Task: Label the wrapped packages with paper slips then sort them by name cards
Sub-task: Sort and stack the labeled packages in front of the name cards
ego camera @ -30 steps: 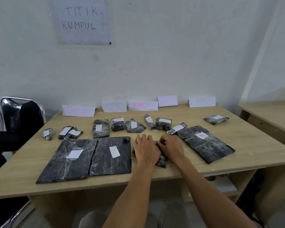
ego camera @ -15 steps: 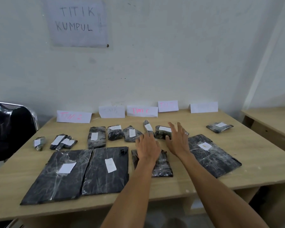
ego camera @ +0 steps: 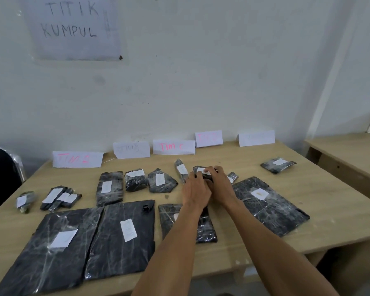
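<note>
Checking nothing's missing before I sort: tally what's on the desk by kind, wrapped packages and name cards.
Large flat packages: 3
Smaller packages: 12, reading the left cluster as 3
Name cards: 5
Total: 20

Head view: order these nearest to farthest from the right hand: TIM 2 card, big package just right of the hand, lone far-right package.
1. Big package, beside the right hand, which grips a small package.
2. Lone package, far right.
3. TIM 2 card, back left.
</note>
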`<state>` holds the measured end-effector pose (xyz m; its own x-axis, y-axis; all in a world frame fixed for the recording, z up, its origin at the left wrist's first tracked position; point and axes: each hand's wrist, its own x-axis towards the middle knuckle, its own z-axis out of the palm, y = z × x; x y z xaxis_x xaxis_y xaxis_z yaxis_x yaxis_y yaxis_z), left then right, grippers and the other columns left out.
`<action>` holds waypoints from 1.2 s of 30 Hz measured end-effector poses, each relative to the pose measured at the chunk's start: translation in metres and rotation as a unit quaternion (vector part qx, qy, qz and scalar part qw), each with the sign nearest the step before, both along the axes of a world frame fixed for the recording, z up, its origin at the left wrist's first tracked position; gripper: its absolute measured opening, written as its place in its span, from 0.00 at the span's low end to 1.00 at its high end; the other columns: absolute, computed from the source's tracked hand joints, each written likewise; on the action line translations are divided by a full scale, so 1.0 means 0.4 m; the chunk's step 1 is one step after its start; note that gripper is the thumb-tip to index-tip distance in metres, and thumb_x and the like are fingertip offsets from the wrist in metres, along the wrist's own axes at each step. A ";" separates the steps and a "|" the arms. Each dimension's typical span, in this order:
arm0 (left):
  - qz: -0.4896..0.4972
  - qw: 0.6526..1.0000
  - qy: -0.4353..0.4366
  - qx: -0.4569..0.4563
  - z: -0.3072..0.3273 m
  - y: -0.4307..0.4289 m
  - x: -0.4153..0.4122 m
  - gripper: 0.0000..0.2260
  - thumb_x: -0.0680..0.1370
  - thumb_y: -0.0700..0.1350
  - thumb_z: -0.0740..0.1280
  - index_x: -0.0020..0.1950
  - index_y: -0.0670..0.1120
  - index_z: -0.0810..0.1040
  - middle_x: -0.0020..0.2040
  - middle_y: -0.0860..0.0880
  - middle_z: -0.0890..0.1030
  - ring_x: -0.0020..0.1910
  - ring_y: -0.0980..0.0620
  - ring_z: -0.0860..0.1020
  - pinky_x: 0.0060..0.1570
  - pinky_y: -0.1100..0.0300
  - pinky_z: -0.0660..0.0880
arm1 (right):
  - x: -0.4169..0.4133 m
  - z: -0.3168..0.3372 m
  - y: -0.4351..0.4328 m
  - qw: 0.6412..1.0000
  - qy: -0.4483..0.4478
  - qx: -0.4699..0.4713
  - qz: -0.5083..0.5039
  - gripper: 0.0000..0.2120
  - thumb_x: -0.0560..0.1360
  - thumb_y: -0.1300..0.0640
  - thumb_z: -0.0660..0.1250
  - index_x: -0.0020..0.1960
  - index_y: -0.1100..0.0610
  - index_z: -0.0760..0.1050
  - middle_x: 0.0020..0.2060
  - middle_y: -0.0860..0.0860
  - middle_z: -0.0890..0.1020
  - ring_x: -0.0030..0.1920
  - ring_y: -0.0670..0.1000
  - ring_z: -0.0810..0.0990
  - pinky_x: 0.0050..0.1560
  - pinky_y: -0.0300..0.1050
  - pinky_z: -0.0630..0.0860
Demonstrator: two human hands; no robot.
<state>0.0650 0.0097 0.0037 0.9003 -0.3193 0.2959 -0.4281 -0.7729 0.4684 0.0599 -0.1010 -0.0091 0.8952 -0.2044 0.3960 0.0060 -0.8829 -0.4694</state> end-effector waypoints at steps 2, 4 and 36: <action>0.005 0.999 -0.024 -0.024 0.009 -0.018 0.000 0.16 0.81 0.43 0.56 0.67 0.42 0.71 0.65 0.43 0.73 0.59 0.44 0.75 0.56 0.51 0.75 | -0.007 0.008 -0.015 1.000 -0.026 0.002 -0.005 0.14 0.80 0.58 0.62 0.65 0.57 0.72 0.65 0.58 0.69 0.53 0.60 0.79 0.47 0.50 0.77; 0.000 0.997 -0.050 -0.051 0.021 -0.042 0.000 0.15 0.80 0.42 0.57 0.65 0.41 0.72 0.64 0.44 0.73 0.59 0.44 0.75 0.54 0.52 0.76 | -0.018 0.021 -0.038 0.998 -0.056 0.008 -0.016 0.14 0.79 0.59 0.62 0.65 0.56 0.72 0.65 0.57 0.69 0.51 0.59 0.79 0.44 0.49 0.77; -0.254 0.961 0.050 0.095 -0.025 -0.719 -0.282 0.26 0.83 0.48 0.51 0.80 0.48 0.48 0.80 0.47 0.44 0.78 0.46 0.49 0.75 0.47 0.53 | -0.385 -0.046 -0.690 0.955 -0.009 0.044 -0.294 0.19 0.81 0.54 0.59 0.71 0.55 0.68 0.74 0.60 0.62 0.69 0.62 0.67 0.61 0.56 0.71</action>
<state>-0.0479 -0.2778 -0.0061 0.6341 -0.7657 0.1078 -0.7333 -0.5512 0.3980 -0.0942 -0.3770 -0.0276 0.6077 -0.7035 0.3685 -0.4698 -0.6926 -0.5474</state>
